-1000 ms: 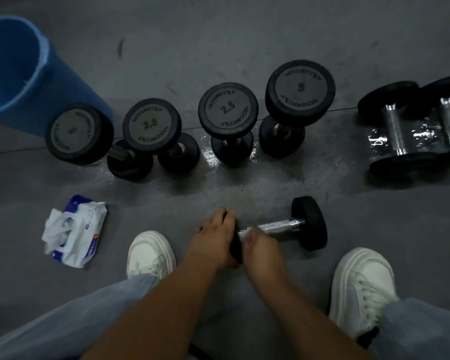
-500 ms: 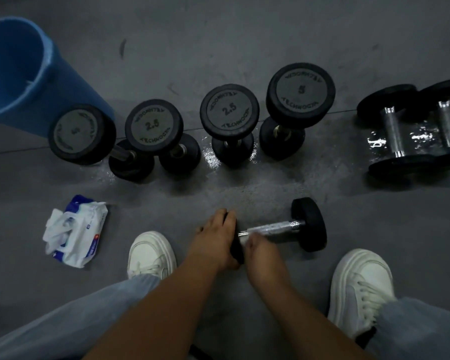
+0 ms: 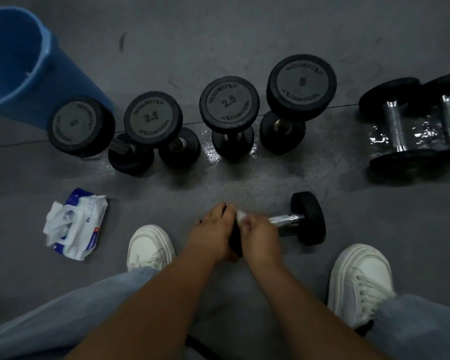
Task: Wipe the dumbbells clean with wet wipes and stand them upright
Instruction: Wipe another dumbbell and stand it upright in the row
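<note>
A small black dumbbell (image 3: 305, 219) lies on its side on the grey floor between my feet. My left hand (image 3: 212, 233) grips its left end disc, mostly hiding it. My right hand (image 3: 259, 232) presses a white wet wipe (image 3: 240, 216) against the chrome handle close to that disc. Several dumbbells stand upright in a row behind: a 5 (image 3: 79, 126), a 2.5 (image 3: 152, 118), a 2.5 (image 3: 229, 103) and a 5 (image 3: 302, 85). Two more dumbbells (image 3: 413, 126) lie on their sides at the right. The open wet wipe pack (image 3: 76, 224) lies at the left.
A blue bucket (image 3: 18, 63) stands at the far left, behind the row. My white shoes (image 3: 148, 246) (image 3: 361, 279) flank the lying dumbbell. Wet patches shine on the floor (image 3: 244, 178) around the middle dumbbells and under the two at the right.
My right hand has slid left along the handle toward the disc, and the white wipe now shows between my hands. The left hand has kept its grip.
</note>
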`<state>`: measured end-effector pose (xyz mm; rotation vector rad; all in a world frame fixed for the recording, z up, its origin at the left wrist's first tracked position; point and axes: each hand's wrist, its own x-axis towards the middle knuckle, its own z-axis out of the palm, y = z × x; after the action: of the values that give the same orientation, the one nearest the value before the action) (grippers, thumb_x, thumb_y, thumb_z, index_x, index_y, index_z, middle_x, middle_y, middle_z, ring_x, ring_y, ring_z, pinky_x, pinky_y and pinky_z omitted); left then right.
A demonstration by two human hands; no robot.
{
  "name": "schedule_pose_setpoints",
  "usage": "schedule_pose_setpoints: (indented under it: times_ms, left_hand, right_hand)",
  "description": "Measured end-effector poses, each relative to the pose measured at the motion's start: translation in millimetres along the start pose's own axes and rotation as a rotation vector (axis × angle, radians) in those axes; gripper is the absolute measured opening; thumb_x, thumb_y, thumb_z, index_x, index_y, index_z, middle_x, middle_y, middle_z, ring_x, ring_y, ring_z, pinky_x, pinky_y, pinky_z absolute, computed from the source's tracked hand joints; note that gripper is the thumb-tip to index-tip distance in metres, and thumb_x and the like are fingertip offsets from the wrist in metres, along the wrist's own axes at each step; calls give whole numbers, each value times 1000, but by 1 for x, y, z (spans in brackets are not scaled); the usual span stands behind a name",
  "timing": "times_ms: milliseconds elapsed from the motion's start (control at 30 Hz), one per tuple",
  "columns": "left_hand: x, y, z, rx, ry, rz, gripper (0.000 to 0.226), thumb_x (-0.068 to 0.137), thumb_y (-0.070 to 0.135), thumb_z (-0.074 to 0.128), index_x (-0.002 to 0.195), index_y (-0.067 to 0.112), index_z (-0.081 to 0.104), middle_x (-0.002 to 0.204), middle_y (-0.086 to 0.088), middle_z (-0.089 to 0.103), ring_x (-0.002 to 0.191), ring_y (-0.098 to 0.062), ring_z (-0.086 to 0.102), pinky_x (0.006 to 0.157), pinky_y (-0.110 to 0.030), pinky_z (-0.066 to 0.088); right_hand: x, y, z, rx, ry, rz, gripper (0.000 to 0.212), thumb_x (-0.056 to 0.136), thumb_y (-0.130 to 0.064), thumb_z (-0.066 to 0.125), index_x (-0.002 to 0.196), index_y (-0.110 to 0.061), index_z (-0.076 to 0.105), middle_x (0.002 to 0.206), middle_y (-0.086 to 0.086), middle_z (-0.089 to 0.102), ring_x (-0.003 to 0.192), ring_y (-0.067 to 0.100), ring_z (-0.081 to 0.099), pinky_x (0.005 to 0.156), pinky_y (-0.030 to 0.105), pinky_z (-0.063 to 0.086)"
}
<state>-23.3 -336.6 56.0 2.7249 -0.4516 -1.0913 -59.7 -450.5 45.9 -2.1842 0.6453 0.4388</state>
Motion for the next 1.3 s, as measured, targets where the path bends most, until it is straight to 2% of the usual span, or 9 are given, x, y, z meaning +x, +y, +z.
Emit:
schedule_pose_setpoints:
  times_ms: [200,400,533,600,700,867,967,1100,1300]
  left_hand:
    - [1,-2,1,1,3,9,119,62,41,87,153,24,12,158,0,15,136,-28,40,106,-41,37]
    - [-5,1,2,-24,17,26,114,65,41,84,152,23,12,157,0,14,136,-27,38,106,-40,36]
    - [1,-2,0,-2,-2,9,121,62,41,87,154,25,9,160,0,10,141,-27,33,110,-42,34]
    - [-1,0,-1,-13,-10,2,120,63,38,86,154,24,9,160,-1,9,141,-28,33,109,-42,34]
    - [-2,0,1,-5,-3,4,117,63,38,85,153,23,11,159,-1,10,139,-28,36,108,-41,35]
    - [1,-2,0,7,2,4,122,62,41,85,154,24,9,158,0,13,138,-27,37,107,-43,37]
    - [2,-2,3,-3,8,4,122,60,44,84,154,24,9,158,0,11,140,-26,35,110,-42,36]
    - [5,-5,2,10,1,16,121,61,42,86,154,23,10,158,0,13,139,-26,36,108,-41,36]
    - [3,-3,4,5,23,20,118,63,45,82,154,22,10,159,-2,13,140,-26,34,111,-42,35]
  right_hand:
    - [1,-5,-3,-27,40,-43,22,96,-25,47,83,-12,59,87,4,60,80,20,57,69,29,40]
    - [-17,0,-7,-232,-143,64,22,96,-26,42,90,-15,60,97,6,66,94,26,63,76,30,46]
    - [2,-6,-5,-96,3,-60,20,97,-24,46,92,-12,61,91,0,52,79,18,59,74,34,48]
    - [-4,2,0,-92,-64,10,19,99,-22,44,95,-13,61,90,-4,54,80,8,59,80,32,49]
    - [-13,5,-4,-268,-173,-2,22,97,-19,43,98,-11,63,103,7,61,94,21,61,82,30,45]
    - [-2,-4,-8,-35,-109,72,8,96,-17,44,96,-25,42,80,-3,55,80,19,58,67,26,39]
    - [-23,9,-5,-165,-225,105,17,98,-28,45,99,-17,58,98,6,66,98,26,63,74,28,45]
    - [-4,3,-3,-58,-38,21,18,95,-19,48,86,-11,61,87,9,67,86,26,64,74,34,50]
    - [-17,10,-6,-128,-156,95,22,97,-29,47,97,-15,64,100,6,68,98,24,64,75,25,45]
